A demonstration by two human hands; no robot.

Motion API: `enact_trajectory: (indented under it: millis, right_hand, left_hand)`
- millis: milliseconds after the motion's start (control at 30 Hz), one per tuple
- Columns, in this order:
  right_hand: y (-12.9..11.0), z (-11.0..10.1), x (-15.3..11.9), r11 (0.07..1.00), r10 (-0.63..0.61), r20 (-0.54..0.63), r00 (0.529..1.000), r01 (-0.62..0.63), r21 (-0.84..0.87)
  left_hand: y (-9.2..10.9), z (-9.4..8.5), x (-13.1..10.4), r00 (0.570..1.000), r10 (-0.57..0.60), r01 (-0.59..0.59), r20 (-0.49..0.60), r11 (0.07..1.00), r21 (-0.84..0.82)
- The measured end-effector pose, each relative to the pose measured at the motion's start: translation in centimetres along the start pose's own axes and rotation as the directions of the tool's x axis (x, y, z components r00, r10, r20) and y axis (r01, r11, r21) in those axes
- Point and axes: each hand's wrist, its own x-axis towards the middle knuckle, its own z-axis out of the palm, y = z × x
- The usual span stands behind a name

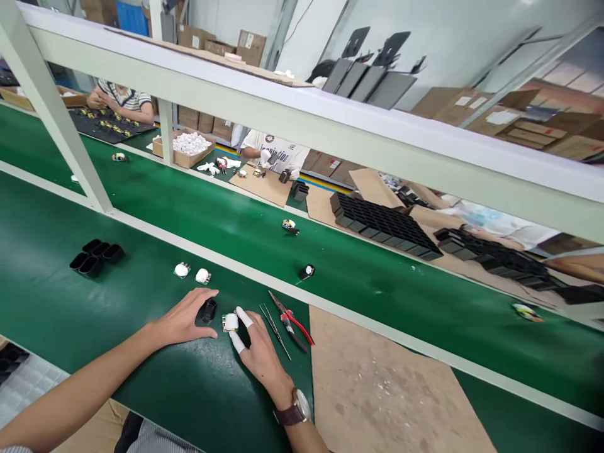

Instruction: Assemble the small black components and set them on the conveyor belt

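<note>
My left hand (pixel 191 318) is spread around a small black housing (pixel 208 310) on the green bench; whether the fingers touch it I cannot tell. Just right of it, a small circuit board with a white top (pixel 231 322) lies between the thumb and forefinger of my right hand (pixel 255 343), both in white finger covers. Two similar boards (pixel 182 270) (pixel 203 275) sit behind my left hand. Tweezers (pixel 275 331) and red-handled pliers (pixel 291 321) lie to the right of my right hand.
Several black housings (pixel 97 257) stand at the left. Brown cardboard (pixel 387 384) covers the bench at the right. Beyond a pale rail (pixel 264 277) runs a green belt (pixel 226 220) with scattered parts. A white frame (pixel 302 113) crosses above; people sit on the far side.
</note>
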Motion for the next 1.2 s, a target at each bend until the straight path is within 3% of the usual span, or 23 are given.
enact_trajectory:
  millis: [233, 433, 900, 1100, 1200]
  right_hand:
    - [-2.9, -0.9, 1.3, 0.998, -0.039, -0.152, 0.988, 0.045, 0.038]
    - [-4.4, -1.0, 2.1, 0.986, -0.163, -0.089, 0.983, 0.158, -0.062]
    - [-4.7, -1.2, 2.4, 0.962, -0.176, 0.022, 0.984, 0.177, -0.209]
    - [-4.9, -1.2, 2.6, 0.955, -0.150, 0.102, 0.983, 0.171, -0.241]
    - [-4.8, -1.4, 2.4, 0.970, -0.143, 0.066, 0.988, 0.153, -0.187]
  left_hand:
    - [0.5, -0.5, 0.1, 0.997, 0.019, -0.015, 0.074, 0.998, -0.064]
    - [0.9, 0.0, -0.1, 0.998, 0.065, -0.064, 0.028, 0.998, -0.017]
    - [1.3, 0.0, -0.1, 0.986, 0.160, -0.162, 0.045, 0.986, 0.036]
    - [0.8, 0.4, -0.3, 0.986, 0.162, -0.163, 0.045, 0.986, 0.040]
    - [0.6, 0.5, -0.4, 0.990, 0.125, -0.125, 0.061, 0.992, -0.005]
